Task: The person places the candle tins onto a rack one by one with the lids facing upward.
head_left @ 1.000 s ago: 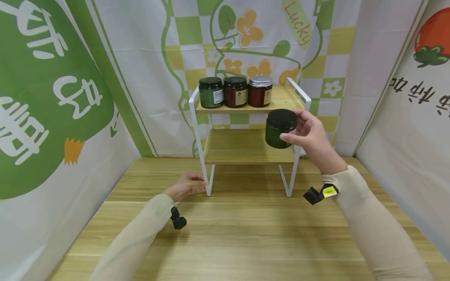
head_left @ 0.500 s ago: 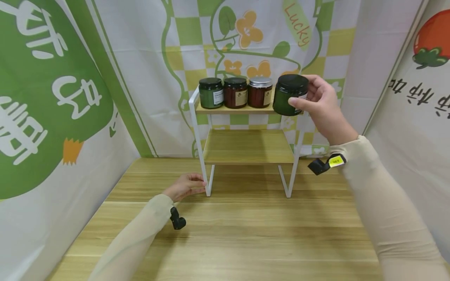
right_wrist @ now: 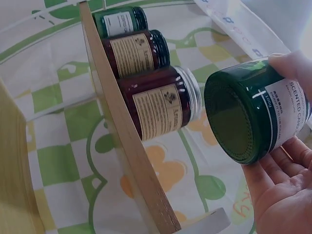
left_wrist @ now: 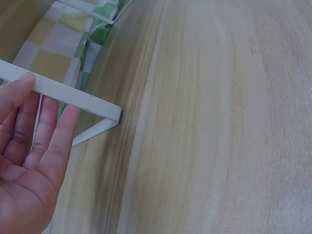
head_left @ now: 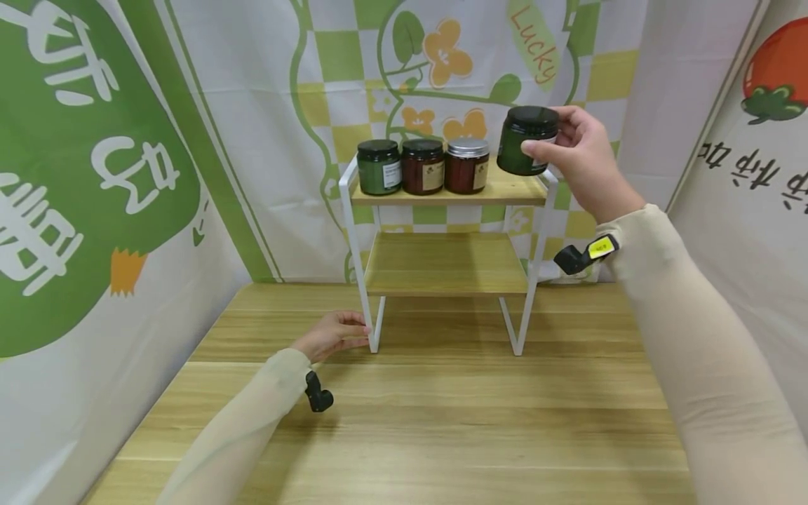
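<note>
My right hand (head_left: pixel 593 165) grips a dark green scented candle jar (head_left: pixel 515 137) with a black lid, thumb in front and fingers behind. The jar is held above the right part of the rack's wooden top shelf (head_left: pixel 505 189); its base and white label show in the right wrist view. My left hand (head_left: pixel 334 334) pinches the white front left leg (left_wrist: pixel 83 100) of the rack near its foot. On the top shelf stand a green jar (head_left: pixel 379 168) with a black lid, a brown jar (head_left: pixel 423 168) with a black lid, and a brown jar (head_left: pixel 466 168) with a silver lid.
A wooden lower shelf (head_left: pixel 445 263) sits under the top one. White side rails (head_left: pixel 550 179) rise at both ends of the top shelf. The rack stands on a wooden table (head_left: pixel 429 421), with printed cloth (head_left: pixel 252 140) behind and at the sides.
My right hand has raised the green candle jar from in front of the lower shelf to above the top shelf, slightly rightward. My left hand stays on the rack leg.
</note>
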Demonstrator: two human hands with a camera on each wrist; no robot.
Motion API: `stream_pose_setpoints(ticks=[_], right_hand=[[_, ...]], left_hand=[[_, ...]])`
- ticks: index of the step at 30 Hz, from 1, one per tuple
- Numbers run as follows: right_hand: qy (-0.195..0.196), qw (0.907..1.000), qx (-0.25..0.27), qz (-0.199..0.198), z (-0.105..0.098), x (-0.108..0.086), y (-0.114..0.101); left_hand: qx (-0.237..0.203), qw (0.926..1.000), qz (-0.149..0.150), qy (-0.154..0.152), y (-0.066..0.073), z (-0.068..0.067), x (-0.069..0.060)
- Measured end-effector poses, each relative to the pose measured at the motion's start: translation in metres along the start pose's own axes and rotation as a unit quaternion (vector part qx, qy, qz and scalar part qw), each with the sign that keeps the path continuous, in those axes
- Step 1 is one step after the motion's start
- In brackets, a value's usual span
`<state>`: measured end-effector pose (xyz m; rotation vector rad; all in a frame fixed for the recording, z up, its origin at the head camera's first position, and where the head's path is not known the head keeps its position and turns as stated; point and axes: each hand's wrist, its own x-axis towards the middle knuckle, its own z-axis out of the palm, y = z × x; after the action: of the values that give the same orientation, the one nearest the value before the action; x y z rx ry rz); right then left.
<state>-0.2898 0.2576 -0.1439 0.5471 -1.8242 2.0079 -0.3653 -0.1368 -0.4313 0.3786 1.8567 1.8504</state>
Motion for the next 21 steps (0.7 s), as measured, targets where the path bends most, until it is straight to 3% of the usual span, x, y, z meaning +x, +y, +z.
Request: stream_pose_setpoints(ticks=[21], right_hand=[[0.008, 0.9991, -0.028, 0.03, -0.016, 0.025, 0.007]], left_hand=[[0.002, 1.0, 0.003, -0.002, 0.001, -0.001, 0.002]])
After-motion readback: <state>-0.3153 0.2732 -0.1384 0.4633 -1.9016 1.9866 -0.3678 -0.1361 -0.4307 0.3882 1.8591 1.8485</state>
